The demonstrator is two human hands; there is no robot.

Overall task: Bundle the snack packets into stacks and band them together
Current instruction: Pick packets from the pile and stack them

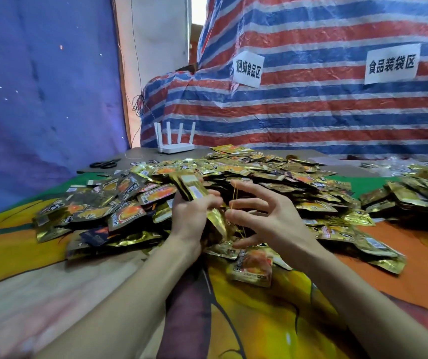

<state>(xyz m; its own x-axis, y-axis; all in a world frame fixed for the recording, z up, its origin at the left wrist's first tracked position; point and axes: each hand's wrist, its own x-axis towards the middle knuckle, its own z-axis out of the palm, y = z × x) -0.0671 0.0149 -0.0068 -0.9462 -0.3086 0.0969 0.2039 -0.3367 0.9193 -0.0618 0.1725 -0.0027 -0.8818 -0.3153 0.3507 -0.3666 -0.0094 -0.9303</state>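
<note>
Tabletop [52, 268]; left fingers [209, 200] round packet stack [192, 187]

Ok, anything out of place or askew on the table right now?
Nothing damaged. The stack in the left hand looks splayed at its lower end, while the right hand stretches the rubber band. One loose packet lies off the near edge of the pile.
</note>
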